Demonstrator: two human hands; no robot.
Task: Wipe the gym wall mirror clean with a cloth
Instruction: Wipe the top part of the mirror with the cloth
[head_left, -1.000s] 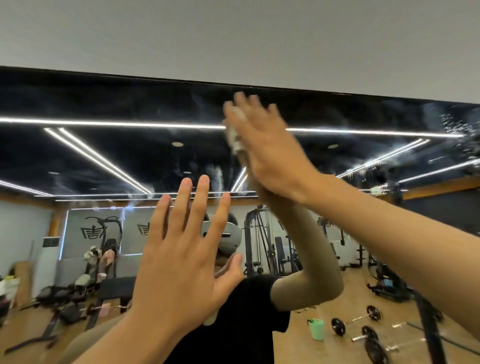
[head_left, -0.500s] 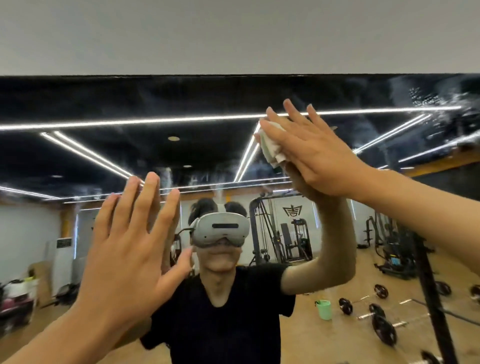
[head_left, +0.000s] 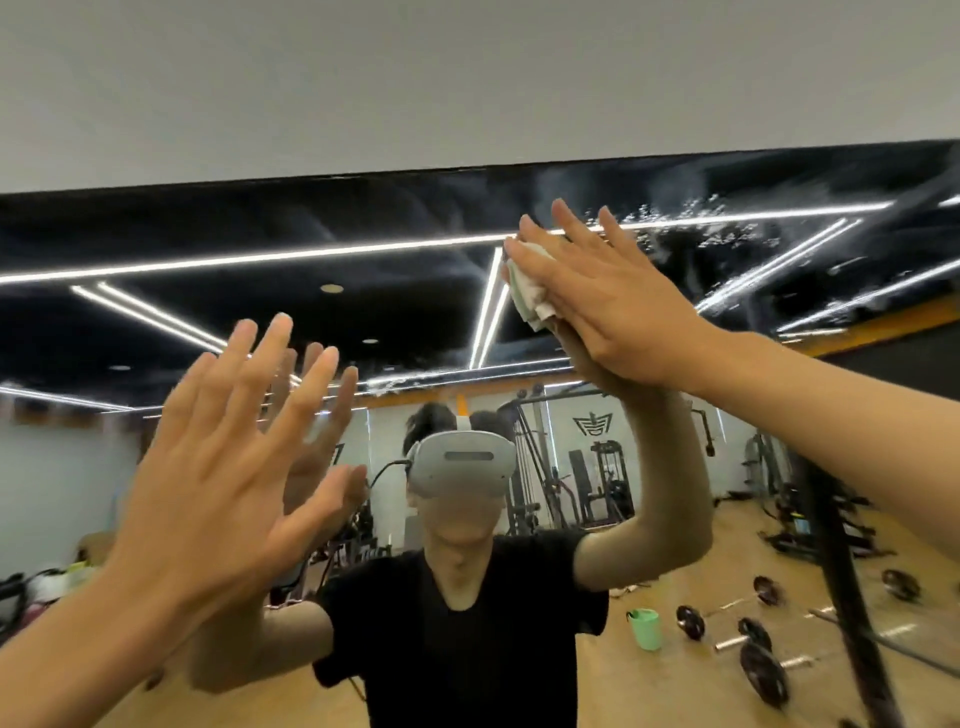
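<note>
Mirror (head_left: 208, 249) fills the wall before me, with the cloth (head_left: 527, 293) pressed high on it, near the top edge.
My right hand (head_left: 613, 306) flattens the crumpled white cloth against the glass with straight fingers. My left hand (head_left: 223, 467) is raised lower down, fingers spread, holding nothing. White spatter (head_left: 691, 223) marks the glass right of the cloth.

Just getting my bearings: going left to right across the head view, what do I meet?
left hand → headset reflected in the mirror → right hand pressing the cloth → dark pole in the reflection
</note>
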